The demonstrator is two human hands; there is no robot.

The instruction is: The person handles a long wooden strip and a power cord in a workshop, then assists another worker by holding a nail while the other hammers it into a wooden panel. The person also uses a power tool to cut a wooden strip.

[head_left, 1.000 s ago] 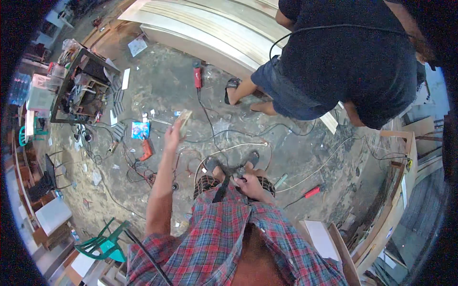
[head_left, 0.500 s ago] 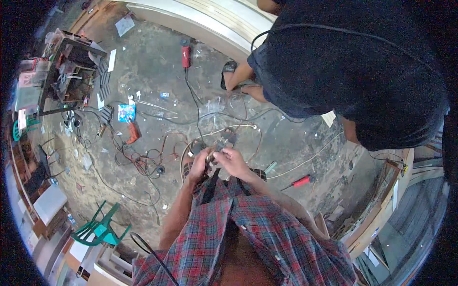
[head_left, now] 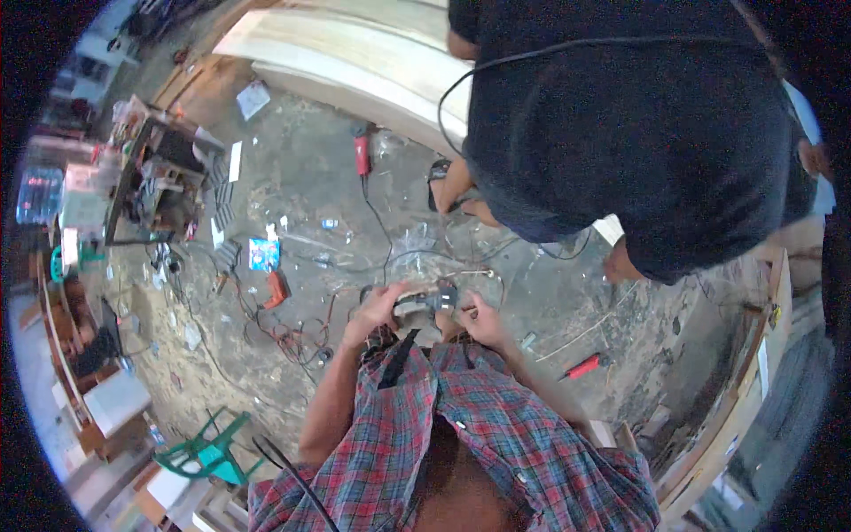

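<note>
My left hand point(head_left: 374, 317) is in front of my waist, its fingers curled round the side of a small grey-and-pale item point(head_left: 415, 306) that I cannot make out. To its right, my right hand point(head_left: 481, 319) is raised with the fingers bent inward and pressed together; whatever they pinch, if anything, is too small to tell. A gap separates the two hands. Below them, a black strap point(head_left: 399, 359) hangs slantwise over my plaid shirt point(head_left: 390, 426). My feet show partly behind the hands.
A person in dark clothes point(head_left: 620, 142) bends at the right, beside a long pale panel point(head_left: 355, 62). On the floor lie a red power tool point(head_left: 362, 155), an orange drill point(head_left: 276, 290), tangled cords point(head_left: 284, 335) and a red-handled tool point(head_left: 582, 366). A green chair point(head_left: 213, 454) stands at lower left.
My hands have moved apart, the right one away to the right. The view has shifted, so the floor items sit lower and further right. The other person's body has moved slightly.
</note>
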